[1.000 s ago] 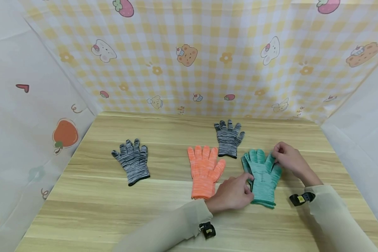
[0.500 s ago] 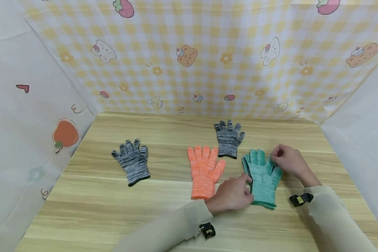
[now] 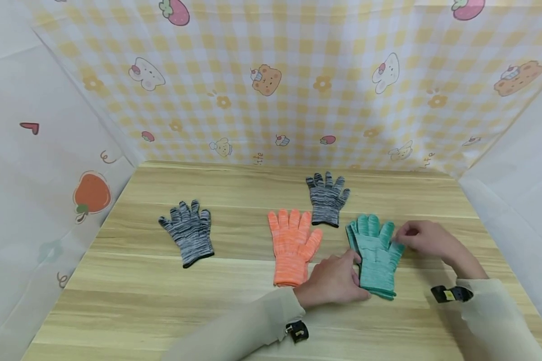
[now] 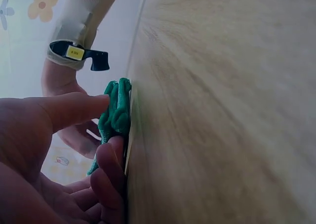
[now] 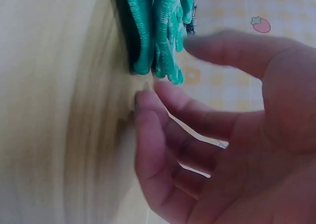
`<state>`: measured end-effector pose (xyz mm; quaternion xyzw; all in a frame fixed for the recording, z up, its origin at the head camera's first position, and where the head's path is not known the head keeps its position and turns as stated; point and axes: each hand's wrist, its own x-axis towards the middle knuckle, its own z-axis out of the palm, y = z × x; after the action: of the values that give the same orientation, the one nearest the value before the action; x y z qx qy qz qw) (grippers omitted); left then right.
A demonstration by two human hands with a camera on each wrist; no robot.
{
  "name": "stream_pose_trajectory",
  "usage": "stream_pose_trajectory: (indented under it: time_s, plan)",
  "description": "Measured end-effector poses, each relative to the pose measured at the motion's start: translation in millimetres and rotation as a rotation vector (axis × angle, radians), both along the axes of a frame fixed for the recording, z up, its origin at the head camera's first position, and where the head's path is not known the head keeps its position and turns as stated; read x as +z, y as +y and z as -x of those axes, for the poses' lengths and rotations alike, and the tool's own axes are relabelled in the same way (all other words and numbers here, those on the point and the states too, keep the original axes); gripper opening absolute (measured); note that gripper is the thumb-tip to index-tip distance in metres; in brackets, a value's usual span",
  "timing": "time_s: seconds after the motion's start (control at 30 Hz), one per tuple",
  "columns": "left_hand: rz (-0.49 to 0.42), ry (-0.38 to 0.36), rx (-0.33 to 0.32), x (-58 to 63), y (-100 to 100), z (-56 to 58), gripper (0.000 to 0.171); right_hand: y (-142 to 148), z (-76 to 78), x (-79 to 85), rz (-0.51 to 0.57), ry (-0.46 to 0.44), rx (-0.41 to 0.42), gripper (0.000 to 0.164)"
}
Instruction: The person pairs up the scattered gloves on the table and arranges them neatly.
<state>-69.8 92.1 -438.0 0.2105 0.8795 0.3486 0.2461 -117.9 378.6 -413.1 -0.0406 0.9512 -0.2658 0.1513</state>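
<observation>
Green gloves point(image 3: 376, 260), stacked at right, are touched at the left edge by the left hand point(image 3: 331, 280), thumb and fingers apart, while the right hand point(image 3: 433, 244), digits parted, has been drawn nearer, their right side seemingly left unheld.

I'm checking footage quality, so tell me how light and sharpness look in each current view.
Head view: bright and fairly even, with the far gray glove clear and a soft shadow near the right sleeve; left wrist view: dimmer, the tabletop smeared and lacking crisp grain; right wrist view: hazy, the right hand soft-edged, a dark shadow on the tabletop.
</observation>
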Motion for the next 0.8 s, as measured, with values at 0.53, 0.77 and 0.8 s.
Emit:
stream_pose_trajectory:
  time_s: [0.53, 0.77, 0.8]
  plan:
    - [0.031, 0.115, -0.058, -1.9, 1, -3.1, 0.041, -4, -15.6, -2.8, 0.084, -0.034, -0.014, 0.014]
    - [-0.005, 0.167, -0.121, -2.3, 0, -2.5, 0.042, -4, -13.3, -3.6, 0.075, -0.036, -0.015, 0.013]
    - [0.002, 0.181, -0.143, -1.9, 0, -2.4, 0.038, -4, -12.8, -3.9, 0.072, -0.036, -0.017, 0.014]
